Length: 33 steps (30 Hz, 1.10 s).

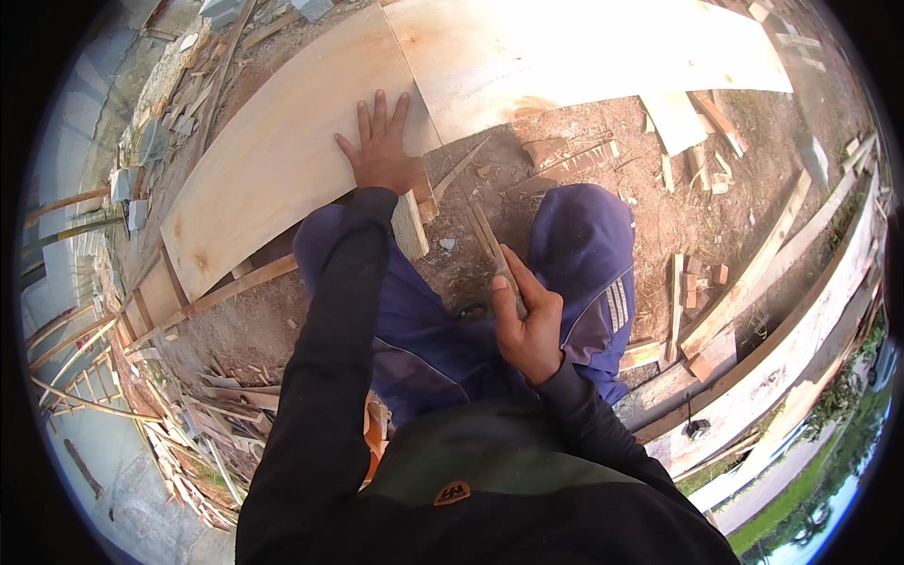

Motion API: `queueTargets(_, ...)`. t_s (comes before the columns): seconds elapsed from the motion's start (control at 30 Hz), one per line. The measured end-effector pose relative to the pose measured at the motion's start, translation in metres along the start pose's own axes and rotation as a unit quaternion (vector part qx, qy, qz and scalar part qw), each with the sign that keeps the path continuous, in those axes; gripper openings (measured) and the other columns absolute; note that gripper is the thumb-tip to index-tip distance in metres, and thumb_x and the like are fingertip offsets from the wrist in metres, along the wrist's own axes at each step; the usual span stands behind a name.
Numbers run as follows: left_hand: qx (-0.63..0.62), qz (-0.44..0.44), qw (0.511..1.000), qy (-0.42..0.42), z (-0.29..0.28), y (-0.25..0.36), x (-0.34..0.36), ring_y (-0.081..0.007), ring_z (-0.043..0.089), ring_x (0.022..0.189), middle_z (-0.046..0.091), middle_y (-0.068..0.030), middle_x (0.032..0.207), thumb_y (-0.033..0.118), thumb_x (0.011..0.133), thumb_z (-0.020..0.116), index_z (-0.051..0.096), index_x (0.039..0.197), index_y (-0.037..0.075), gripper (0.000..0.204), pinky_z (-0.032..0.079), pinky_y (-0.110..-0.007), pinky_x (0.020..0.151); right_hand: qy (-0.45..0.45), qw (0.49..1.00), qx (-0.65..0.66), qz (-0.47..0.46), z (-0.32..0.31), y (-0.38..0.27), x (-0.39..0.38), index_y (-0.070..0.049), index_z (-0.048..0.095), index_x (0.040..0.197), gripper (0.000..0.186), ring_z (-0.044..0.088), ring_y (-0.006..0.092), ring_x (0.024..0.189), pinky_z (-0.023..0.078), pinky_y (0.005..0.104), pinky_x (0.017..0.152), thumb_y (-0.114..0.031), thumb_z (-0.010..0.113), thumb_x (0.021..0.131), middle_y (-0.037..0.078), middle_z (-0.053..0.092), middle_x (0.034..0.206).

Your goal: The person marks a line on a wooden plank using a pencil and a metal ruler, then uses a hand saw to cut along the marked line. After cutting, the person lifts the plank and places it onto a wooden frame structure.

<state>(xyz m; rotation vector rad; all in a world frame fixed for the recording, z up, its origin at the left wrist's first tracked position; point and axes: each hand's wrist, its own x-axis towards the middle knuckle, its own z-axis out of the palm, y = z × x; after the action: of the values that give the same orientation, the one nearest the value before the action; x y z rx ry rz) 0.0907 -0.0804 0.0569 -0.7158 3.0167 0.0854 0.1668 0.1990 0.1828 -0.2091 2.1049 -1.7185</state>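
My left hand (384,149) lies flat with fingers spread on a pale plywood sheet (282,132), close to its near right corner. A narrow seam parts this sheet from a second, brightly lit plywood sheet (556,71) on the right. My right hand (529,320) is wrapped round a slim, long wooden-looking tool (485,235) between my knees. It points up and away toward the seam, and its exact kind cannot be made out. Below my left wrist, a short wood block (410,226) stands partly under the sheet's edge.
Brown dirt ground (584,141) carries wood scraps and chips. Long boards (753,273) lie along the right, near small brick-like pieces (692,282). Sticks and offcuts (188,433) pile up at the lower left. A wooden batten (235,287) runs beneath the left sheet.
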Motion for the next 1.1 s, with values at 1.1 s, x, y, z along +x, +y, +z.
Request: queueTargets(1.1, -0.019, -0.002, 1.0, 0.0, -0.005, 0.005, 0.001, -0.0308, 0.009, 0.16, 0.015, -0.0018, 0.173, 0.03, 0.072, 0.081, 0.025, 0.162, 0.037, 0.106, 0.009, -0.08, 0.115, 0.021, 1.0, -0.004, -0.016, 0.029, 0.01, 0.04, 0.01, 0.061, 0.133, 0.042, 0.073, 0.0213, 0.097, 0.055, 0.0329, 0.084, -0.016, 0.06, 0.1, 0.026, 0.075, 0.102)
